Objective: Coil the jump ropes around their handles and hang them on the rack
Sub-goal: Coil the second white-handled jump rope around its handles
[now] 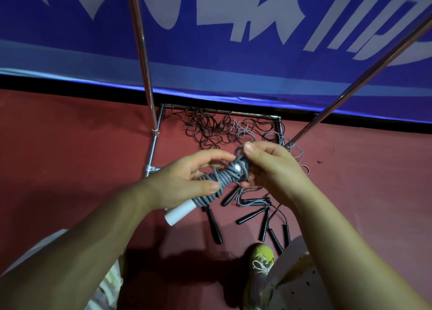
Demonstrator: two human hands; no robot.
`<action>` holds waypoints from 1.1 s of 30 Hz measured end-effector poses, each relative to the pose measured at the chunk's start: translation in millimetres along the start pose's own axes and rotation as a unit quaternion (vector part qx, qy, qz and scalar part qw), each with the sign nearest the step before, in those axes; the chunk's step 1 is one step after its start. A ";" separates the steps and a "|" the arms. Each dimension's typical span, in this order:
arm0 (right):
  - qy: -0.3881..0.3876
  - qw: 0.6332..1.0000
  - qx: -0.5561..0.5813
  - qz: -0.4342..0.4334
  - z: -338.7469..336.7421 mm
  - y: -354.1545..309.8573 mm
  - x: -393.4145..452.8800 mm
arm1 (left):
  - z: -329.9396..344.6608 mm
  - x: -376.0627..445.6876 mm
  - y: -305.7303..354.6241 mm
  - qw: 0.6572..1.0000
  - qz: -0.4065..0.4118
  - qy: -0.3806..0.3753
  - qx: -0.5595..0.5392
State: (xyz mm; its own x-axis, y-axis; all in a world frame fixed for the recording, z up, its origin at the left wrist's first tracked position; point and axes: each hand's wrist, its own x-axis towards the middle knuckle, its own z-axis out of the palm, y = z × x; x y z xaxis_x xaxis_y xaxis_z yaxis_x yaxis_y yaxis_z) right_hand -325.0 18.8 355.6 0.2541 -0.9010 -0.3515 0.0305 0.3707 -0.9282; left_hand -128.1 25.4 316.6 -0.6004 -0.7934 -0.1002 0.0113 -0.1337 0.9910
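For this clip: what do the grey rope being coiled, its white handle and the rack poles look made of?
Grey rope: probably PVC or rubber; smooth round cord that bends into tight coils.
White handle: likely matte plastic, though foam is possible; plain cylinder with no shine.
Rack poles: polished metal, probably chromed or stainless steel; bright mirror-like streaks along the tubes.

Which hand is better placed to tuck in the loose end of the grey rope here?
The right hand, probably. Its fingertips already pinch the free loop at the top of the grey coiled jump rope. The left hand is wrapped around the bundle above the white cylindrical handle, steadying it.
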 end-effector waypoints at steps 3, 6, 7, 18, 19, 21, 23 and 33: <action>0.010 0.999 -0.024 0.030 -3.9 -0.3 1.6 | 1.7 0.2 -3.1 1.000 -0.013 -0.011 -0.010; 0.049 0.997 -0.056 0.037 -10.4 3.2 4.2 | 7.5 2.1 -6.1 0.999 -0.035 -0.018 -0.010; 0.052 0.996 -0.068 0.033 -11.6 3.8 4.2 | 9.3 3.2 -7.4 0.999 -0.041 -0.015 -0.010; 0.126 0.985 0.119 0.021 -1.3 -30.3 -2.2 | 32.9 -1.6 18.4 0.985 -0.049 -0.007 -0.166; 0.128 0.986 0.110 0.009 2.3 -38.4 -3.1 | 30.3 -1.2 24.5 0.984 -0.047 -0.003 -0.173; 0.114 0.989 0.092 -0.024 9.5 -60.2 -3.5 | 24.1 2.9 42.5 0.979 -0.043 0.017 -0.199; 0.075 0.993 0.081 -0.051 14.6 -88.8 -4.9 | 20.8 9.2 68.3 0.977 -0.024 0.033 -0.209; 0.056 0.985 -0.007 -0.163 20.6 -222.8 -6.3 | -0.3 43.0 210.5 0.970 0.015 0.121 -0.210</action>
State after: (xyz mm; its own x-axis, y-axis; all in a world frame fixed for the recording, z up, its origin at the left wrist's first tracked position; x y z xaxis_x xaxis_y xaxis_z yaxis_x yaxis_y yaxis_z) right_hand -313.5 -53.6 567.1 0.1239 -0.9913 -0.0447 0.0800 0.0549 -0.9953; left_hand -151.3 -37.0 520.8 -0.3910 -0.9095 -0.1408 0.3808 -0.2992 0.8749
